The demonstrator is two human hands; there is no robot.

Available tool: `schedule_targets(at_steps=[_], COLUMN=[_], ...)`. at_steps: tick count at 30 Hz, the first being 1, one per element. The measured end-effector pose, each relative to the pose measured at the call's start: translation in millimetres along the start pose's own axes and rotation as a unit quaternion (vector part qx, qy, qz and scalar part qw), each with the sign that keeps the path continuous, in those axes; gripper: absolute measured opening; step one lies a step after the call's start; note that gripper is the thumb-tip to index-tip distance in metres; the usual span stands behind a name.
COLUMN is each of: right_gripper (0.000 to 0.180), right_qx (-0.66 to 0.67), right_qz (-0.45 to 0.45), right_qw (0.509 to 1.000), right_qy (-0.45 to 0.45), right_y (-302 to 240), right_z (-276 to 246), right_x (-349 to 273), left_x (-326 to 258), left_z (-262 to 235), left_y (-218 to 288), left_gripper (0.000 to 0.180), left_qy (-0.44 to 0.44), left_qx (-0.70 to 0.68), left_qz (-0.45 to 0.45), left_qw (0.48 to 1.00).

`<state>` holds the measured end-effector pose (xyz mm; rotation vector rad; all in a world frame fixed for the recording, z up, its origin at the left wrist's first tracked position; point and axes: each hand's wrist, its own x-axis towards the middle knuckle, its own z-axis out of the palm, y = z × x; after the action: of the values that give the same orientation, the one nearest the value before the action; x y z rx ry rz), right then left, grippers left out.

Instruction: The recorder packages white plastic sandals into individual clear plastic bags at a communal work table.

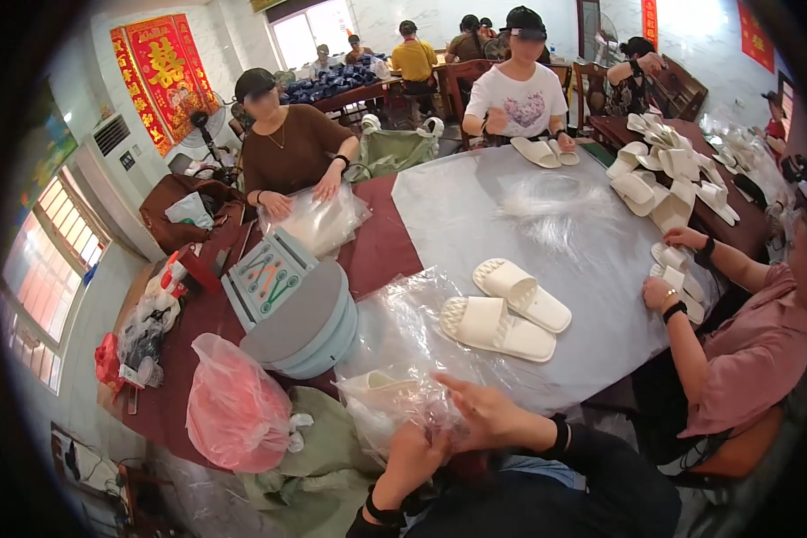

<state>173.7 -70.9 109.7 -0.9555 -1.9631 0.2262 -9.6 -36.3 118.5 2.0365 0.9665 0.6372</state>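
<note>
Clutching a clear bag (381, 421) in the left hand (414, 461), at the near side of the table (381, 220), with the edge hidden; reaching over the bag with the right hand (493, 412), with fingers extended, impossible to say whether pinching too. Inside, glimpsing a cream slipper (381, 384), half lost in creases. Finding room rightward of the loose slippers (502, 334), across the white sheet (614, 327); leftward, meeting a pink bag (238, 408) with unreadable contents.
</note>
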Motion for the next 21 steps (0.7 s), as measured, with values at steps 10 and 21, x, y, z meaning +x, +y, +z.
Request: schedule_targets(at_steps=[10, 21], right_gripper=[0.073, 0.044], right_qx=[-0.056, -0.091], right_qz=[0.098, 0.123], right_qw=[0.982, 0.972], right_qy=[-0.149, -0.180], right_y=[-33.7, -16.5], right_z=[-13.8, -18.2], right_x=[21.2, 9.3], left_x=[6.0, -22.0], left_z=[-16.8, -16.9], left_y=[21.0, 7.4], left_gripper=[0.022, 0.032], left_qy=[-0.102, -0.098], left_qx=[0.067, 0.061], left_qz=[0.172, 0.120], left_qw=[0.977, 0.986])
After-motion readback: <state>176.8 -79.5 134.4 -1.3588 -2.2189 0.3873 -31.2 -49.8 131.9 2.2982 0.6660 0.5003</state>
